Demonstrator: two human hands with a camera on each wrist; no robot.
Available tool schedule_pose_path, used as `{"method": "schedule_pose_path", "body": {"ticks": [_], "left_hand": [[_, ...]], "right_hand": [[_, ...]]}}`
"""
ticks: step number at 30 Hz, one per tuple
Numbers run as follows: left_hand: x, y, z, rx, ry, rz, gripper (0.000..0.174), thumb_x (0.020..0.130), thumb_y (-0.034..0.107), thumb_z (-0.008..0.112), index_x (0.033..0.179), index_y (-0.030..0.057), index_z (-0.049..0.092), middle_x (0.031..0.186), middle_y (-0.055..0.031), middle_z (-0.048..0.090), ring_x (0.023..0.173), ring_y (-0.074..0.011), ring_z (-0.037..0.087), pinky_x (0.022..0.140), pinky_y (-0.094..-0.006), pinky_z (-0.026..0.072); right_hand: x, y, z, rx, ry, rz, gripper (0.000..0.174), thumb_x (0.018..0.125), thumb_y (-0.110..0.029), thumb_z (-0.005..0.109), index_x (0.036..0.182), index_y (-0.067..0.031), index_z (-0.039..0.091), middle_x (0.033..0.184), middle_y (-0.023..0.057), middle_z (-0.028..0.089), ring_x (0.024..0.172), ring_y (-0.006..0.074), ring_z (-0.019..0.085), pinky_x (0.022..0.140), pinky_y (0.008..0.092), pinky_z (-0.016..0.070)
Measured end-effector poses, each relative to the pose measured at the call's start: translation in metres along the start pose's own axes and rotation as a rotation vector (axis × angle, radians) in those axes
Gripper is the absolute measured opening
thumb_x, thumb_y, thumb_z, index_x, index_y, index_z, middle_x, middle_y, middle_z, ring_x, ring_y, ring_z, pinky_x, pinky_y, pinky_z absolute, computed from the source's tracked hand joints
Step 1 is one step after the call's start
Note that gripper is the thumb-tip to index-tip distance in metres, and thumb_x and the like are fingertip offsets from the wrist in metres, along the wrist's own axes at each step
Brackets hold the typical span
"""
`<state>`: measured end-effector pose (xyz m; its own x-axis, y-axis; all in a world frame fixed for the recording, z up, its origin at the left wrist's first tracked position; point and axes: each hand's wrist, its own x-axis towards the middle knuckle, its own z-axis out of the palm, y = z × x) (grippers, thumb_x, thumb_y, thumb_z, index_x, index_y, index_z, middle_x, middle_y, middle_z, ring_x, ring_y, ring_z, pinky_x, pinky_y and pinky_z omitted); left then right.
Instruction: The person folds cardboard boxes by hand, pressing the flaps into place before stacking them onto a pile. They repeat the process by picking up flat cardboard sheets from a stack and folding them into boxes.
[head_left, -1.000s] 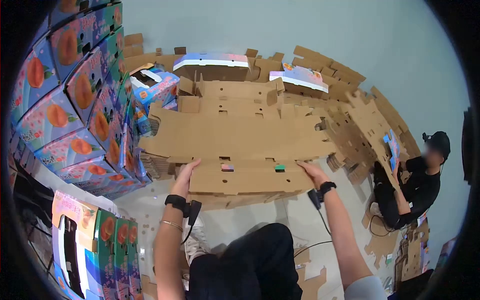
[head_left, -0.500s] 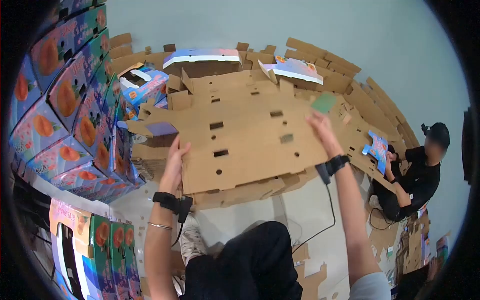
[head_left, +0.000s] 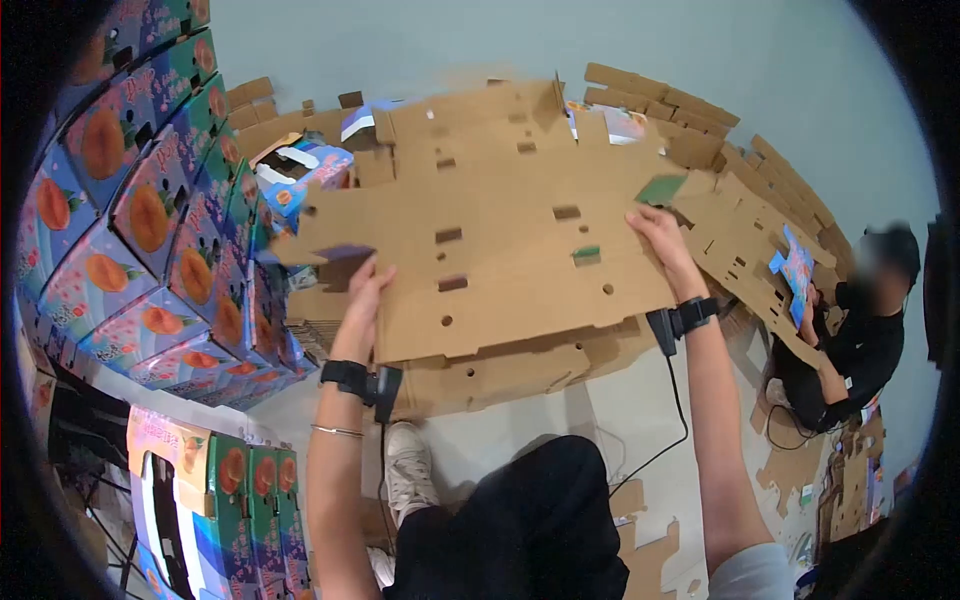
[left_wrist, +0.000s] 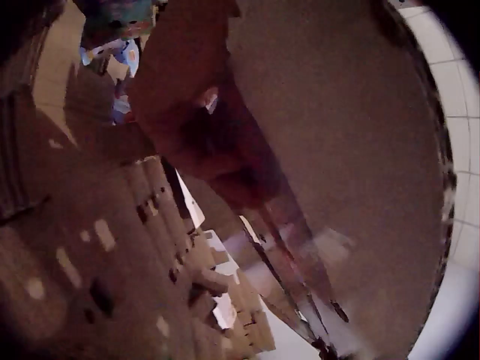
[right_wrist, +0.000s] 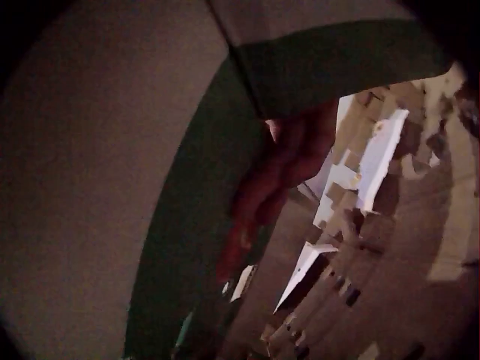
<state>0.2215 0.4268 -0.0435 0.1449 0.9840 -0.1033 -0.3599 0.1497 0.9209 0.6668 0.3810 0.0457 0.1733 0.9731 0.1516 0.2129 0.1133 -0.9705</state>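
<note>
A brown cardboard box blank (head_left: 510,290) with slots and round holes is held above a pile of cardboard (head_left: 500,385), plain side up. My left hand (head_left: 368,298) grips its left edge, thumb on top and fingers beneath. At the opposite edge my right hand (head_left: 662,240) holds it the same way, beside a folded flap with a green underside (head_left: 660,188). In the right wrist view, fingers (right_wrist: 289,169) lie against the blank's green printed face (right_wrist: 191,180). The left wrist view is dark, with the left hand (left_wrist: 191,112) under the sheet.
Boxes printed with peaches (head_left: 145,220) are stacked high on the left. Several more boxes (head_left: 230,475) stand at lower left. More cardboard sheets lie along the wall. On the right a seated person (head_left: 845,340) handles another large blank (head_left: 735,235). Cardboard scraps (head_left: 650,550) lie on the floor.
A second ago the blank lay flat on the pile with both hands at its sides. It has been lifted off and tilted, its side flaps bending; its far end now stands higher.
</note>
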Motion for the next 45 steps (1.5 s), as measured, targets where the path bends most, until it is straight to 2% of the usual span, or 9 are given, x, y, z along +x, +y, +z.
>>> {"method": "schedule_pose_path", "body": {"ticks": [6, 10, 18, 22, 25, 33, 39, 42, 45], "left_hand": [[-0.004, -0.056, -0.017, 0.206, 0.105, -0.086, 0.035, 0.092, 0.011, 0.059, 0.123, -0.003, 0.052, 0.113, -0.0115, 0.064, 0.099, -0.0195, 0.063, 0.083, -0.0315, 0.0524], [-0.04, -0.076, -0.005, 0.052, 0.106, 0.042, 0.034, 0.091, 0.011, 0.06, 0.121, -0.0046, 0.052, 0.112, -0.011, 0.062, 0.1, -0.0175, 0.06, 0.088, -0.0301, 0.0484], [-0.02, -0.078, -0.017, 0.137, 0.22, 0.177, 0.032, 0.09, 0.011, 0.064, 0.117, -0.0035, 0.056, 0.103, -0.0089, 0.065, 0.089, -0.016, 0.062, 0.082, -0.0296, 0.0501], [-0.004, -0.102, -0.038, 0.371, 0.227, -0.081, 0.039, 0.089, 0.012, 0.065, 0.122, -0.0047, 0.051, 0.119, -0.0163, 0.06, 0.105, -0.0218, 0.06, 0.091, -0.0334, 0.0465], [-0.004, -0.117, -0.032, 0.581, 0.276, -0.061, 0.046, 0.089, 0.019, 0.066, 0.124, -0.0073, 0.05, 0.122, -0.0204, 0.058, 0.109, -0.028, 0.059, 0.094, -0.0368, 0.0446], [-0.02, -0.113, -0.016, 0.978, 0.31, 0.223, 0.037, 0.089, 0.022, 0.062, 0.108, -0.0094, 0.061, 0.095, -0.0225, 0.068, 0.088, -0.0312, 0.065, 0.082, -0.0384, 0.0485], [-0.103, -0.039, 0.014, 0.961, 0.494, -0.104, 0.033, 0.09, 0.028, 0.058, 0.106, -0.0003, 0.062, 0.111, -0.0214, 0.065, 0.108, -0.037, 0.06, 0.091, -0.0437, 0.0462], [-0.123, -0.033, 0.004, 1.35, 0.442, 0.239, 0.038, 0.091, 0.028, 0.054, 0.12, 0.0042, 0.058, 0.122, -0.0175, 0.06, 0.12, -0.0325, 0.052, 0.1, -0.0392, 0.0413], [-0.091, -0.057, -0.04, 1.864, 0.643, 0.826, 0.053, 0.094, 0.031, 0.049, 0.143, 0.0156, 0.039, 0.128, -0.0168, 0.057, 0.12, -0.0331, 0.053, 0.109, -0.0538, 0.0283]], "right_hand": [[-0.017, 0.135, -0.001, -0.197, 0.082, 0.138, 0.038, 0.091, -0.017, 0.063, 0.12, 0.0076, 0.059, 0.108, 0.0073, 0.066, 0.093, 0.0126, 0.062, 0.081, 0.0274, 0.0492], [-0.043, 0.089, -0.001, 0.136, -0.002, 0.122, 0.044, 0.092, -0.014, 0.061, 0.129, 0.0085, 0.051, 0.114, 0.0092, 0.065, 0.098, 0.0138, 0.062, 0.085, 0.0263, 0.0495], [-0.007, 0.129, 0.011, -0.034, 0.01, -0.039, 0.04, 0.093, -0.012, 0.059, 0.127, 0.0081, 0.054, 0.111, 0.0094, 0.066, 0.097, 0.0136, 0.061, 0.082, 0.0284, 0.0495], [-0.008, 0.114, 0.009, -0.078, 0.002, 0.032, 0.042, 0.089, -0.012, 0.062, 0.125, 0.0092, 0.055, 0.107, 0.0132, 0.068, 0.094, 0.0168, 0.064, 0.081, 0.0295, 0.0499], [-0.016, 0.175, -0.017, -0.782, 0.067, 0.177, 0.04, 0.081, -0.018, 0.067, 0.112, 0.0072, 0.061, 0.093, 0.0189, 0.069, 0.081, 0.0302, 0.066, 0.078, 0.0379, 0.0504], [-0.133, 0.12, 0.014, -0.803, 0.319, -0.23, 0.051, 0.087, -0.017, 0.06, 0.133, -0.0015, 0.044, 0.138, 0.0164, 0.04, 0.124, 0.0324, 0.044, 0.098, 0.039, 0.039], [-0.157, 0.053, 0.056, -0.996, 0.29, -0.384, 0.051, 0.093, -0.021, 0.052, 0.141, -0.0091, 0.039, 0.144, 0.0143, 0.037, 0.132, 0.0346, 0.036, 0.109, 0.0488, 0.0264], [-0.142, 0.138, 0.061, -1.139, 0.118, -0.302, 0.051, 0.097, -0.03, 0.044, 0.145, -0.0134, 0.036, 0.149, 0.0123, 0.033, 0.137, 0.0339, 0.03, 0.112, 0.0509, 0.0215], [-0.149, 0.174, 0.066, -1.205, -0.004, -0.193, 0.051, 0.1, -0.037, 0.037, 0.147, -0.0167, 0.034, 0.153, 0.0102, 0.029, 0.141, 0.0331, 0.025, 0.113, 0.052, 0.0188]]}}
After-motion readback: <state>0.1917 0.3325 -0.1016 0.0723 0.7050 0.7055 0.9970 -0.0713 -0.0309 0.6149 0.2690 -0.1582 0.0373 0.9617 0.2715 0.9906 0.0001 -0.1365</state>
